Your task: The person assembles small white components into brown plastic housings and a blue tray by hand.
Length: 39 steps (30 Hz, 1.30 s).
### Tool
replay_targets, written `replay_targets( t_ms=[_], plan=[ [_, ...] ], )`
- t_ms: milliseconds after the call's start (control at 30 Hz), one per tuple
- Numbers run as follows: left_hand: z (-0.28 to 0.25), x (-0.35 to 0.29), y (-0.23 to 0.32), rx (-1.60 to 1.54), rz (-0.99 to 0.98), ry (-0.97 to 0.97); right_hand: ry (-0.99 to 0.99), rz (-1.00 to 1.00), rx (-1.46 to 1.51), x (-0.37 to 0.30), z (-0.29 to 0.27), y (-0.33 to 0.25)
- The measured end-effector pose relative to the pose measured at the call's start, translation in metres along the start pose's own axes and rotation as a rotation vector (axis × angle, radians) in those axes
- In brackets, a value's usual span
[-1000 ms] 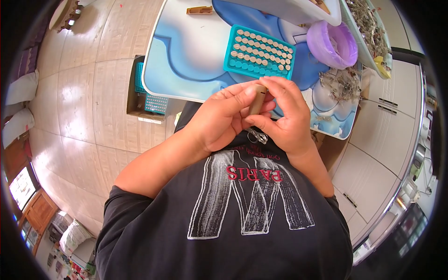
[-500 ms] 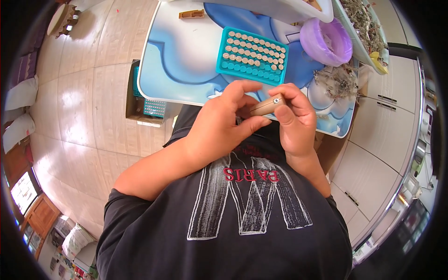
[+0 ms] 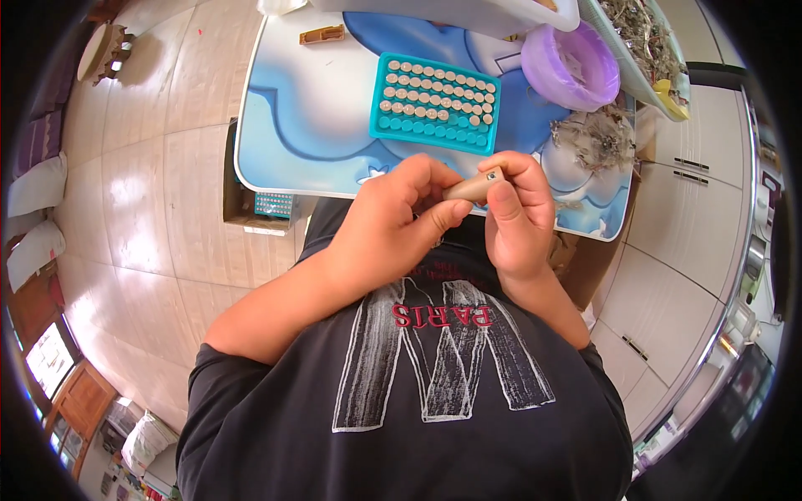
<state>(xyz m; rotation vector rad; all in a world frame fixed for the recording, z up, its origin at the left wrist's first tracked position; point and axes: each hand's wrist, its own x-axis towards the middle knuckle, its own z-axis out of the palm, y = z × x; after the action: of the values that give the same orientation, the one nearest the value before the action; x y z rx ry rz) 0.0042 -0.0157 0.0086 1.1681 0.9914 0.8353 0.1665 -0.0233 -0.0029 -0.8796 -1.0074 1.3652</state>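
Note:
Just past the table's near edge, both of my hands hold a tan oblong casing (image 3: 474, 186) with a small metallic fitting at its right end. My left hand (image 3: 397, 209) has its fingers and thumb closed round the casing's left part, which they hide. With thumb and curled fingers, my right hand (image 3: 520, 213) grips the end with the fitting. Beyond the hands lies a teal tray (image 3: 436, 144) holding rows of small round beige pieces; several cups in its nearest rows have no piece in them. A brown, hollow-looking casing part (image 3: 322, 34) rests at the far left of the table.
The blue and white table (image 3: 288, 159) carries a purple basin (image 3: 535, 63) and a tangled heap of grey scraps (image 3: 597, 138). Behind stand a white bin (image 3: 468, 12) and a tub of scraps (image 3: 639, 33). A cardboard box (image 3: 231, 196) with teal trays sits below the left edge.
The tan casing has turned slightly in my hands, with its fitting end now facing differently. My left fingers have closed further round it. The table and tray sit slightly further left in view.

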Motion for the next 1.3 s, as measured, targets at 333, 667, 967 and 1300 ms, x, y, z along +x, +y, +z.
replay_targets(
  t_ms=[333, 667, 967, 1300],
  plan=[
    [-0.017, 0.012, -0.015, -0.853, -0.514, -0.224, 0.181, -0.243, -1.107, 0.086, -0.039, -0.074],
    [-0.017, 0.013, -0.016, -0.928, -0.489, -0.234, -0.167, 0.453, -1.559, 0.193, -0.080, -0.056],
    [-0.019, 0.013, -0.014, -0.916, -0.517, -0.156, -0.095, 0.281, -1.444, 0.182, -0.099, -0.085],
    [-0.014, 0.013, -0.022, -1.022, -0.492, -0.222, 0.205, 0.049, -1.025, 0.137, -0.087, -0.090]
  ],
)
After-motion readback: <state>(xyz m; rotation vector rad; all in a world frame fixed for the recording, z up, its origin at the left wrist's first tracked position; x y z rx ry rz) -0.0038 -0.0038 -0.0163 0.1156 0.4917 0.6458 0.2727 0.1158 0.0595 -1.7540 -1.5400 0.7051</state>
